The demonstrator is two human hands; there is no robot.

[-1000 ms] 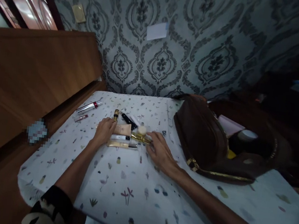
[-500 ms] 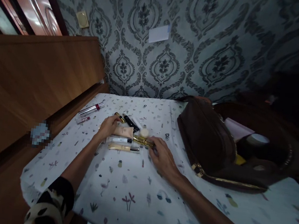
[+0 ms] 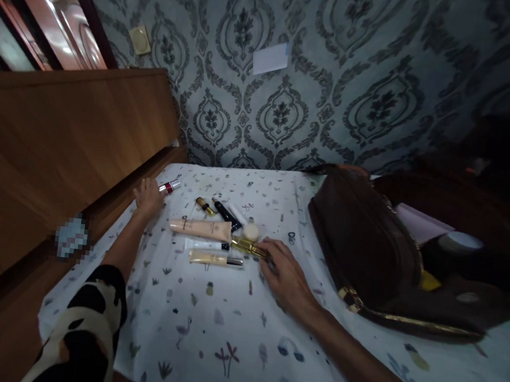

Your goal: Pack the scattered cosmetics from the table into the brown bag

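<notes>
My left hand [image 3: 148,194] has reached to the table's left edge and closes over a silver tube with a red band [image 3: 170,187]. My right hand [image 3: 282,271] rests on the cloth with its fingertips at the end of a gold tube [image 3: 248,248]. Between the hands lie a beige cream tube [image 3: 201,228], a white tube [image 3: 204,244], a pale gold tube [image 3: 214,259], a small gold lipstick [image 3: 205,206], a black stick [image 3: 227,214] and a round pale puff [image 3: 251,232].
A brown bag [image 3: 361,242] lies open at the right with pink paper and a white jar inside. A patterned white cloth [image 3: 226,337] covers the table. A wooden headboard [image 3: 56,133] runs along the left; a patterned wall is behind.
My left hand left the beige tube and moved left to the silver and red tube. The beige tube now lies uncovered. My right hand stayed by the gold tube.
</notes>
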